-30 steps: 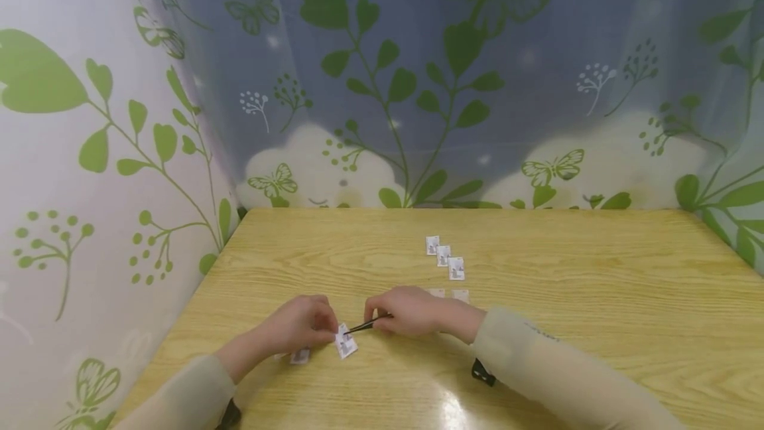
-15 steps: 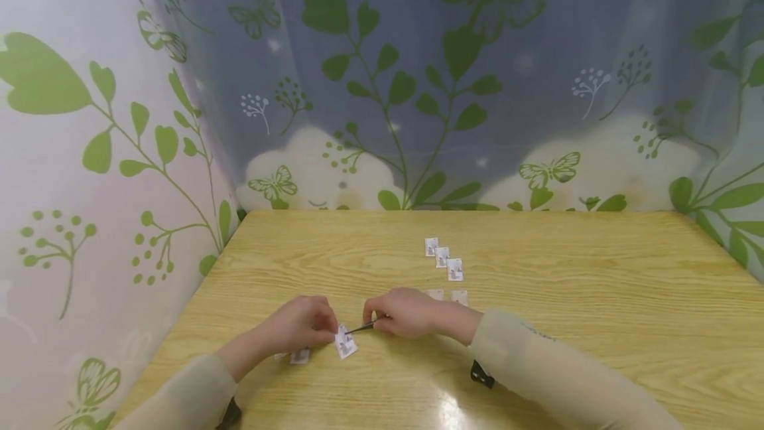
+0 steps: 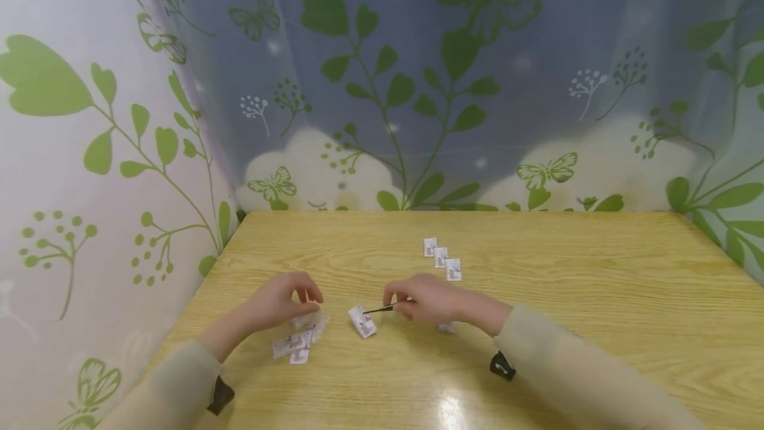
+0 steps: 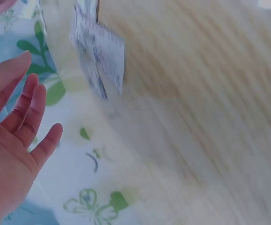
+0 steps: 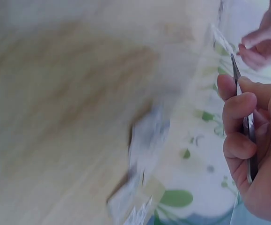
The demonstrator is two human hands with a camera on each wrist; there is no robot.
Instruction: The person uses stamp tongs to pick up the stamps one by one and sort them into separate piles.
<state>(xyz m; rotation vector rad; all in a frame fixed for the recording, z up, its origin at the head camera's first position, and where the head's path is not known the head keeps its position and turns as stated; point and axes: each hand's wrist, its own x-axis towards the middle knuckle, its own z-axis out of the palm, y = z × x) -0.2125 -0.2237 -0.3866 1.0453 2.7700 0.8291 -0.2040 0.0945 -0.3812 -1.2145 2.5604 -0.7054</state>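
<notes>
My right hand (image 3: 430, 298) pinches black tweezers (image 5: 250, 140) between thumb and fingers. In the tips is the corner of a small white printed packet (image 3: 362, 322), which hangs tilted over the table. To the left, my left hand (image 3: 271, 304) holds nothing; its fingers are spread and loosely bent in the left wrist view. Beneath and beside it lies a loose heap of similar packets (image 3: 300, 342), overlapping at different angles. Part of this heap is hidden behind the left hand's fingers.
Three packets (image 3: 440, 257) lie in a slanting row farther back on the wooden table (image 3: 567, 324). Another packet (image 3: 447, 328) shows partly under my right wrist. A patterned curtain (image 3: 382, 85) hangs behind the table's far edge.
My left hand has come off the packet and moved left, uncovering the heap. My right hand has moved right and slightly away from me, carrying the packet in the tweezers.
</notes>
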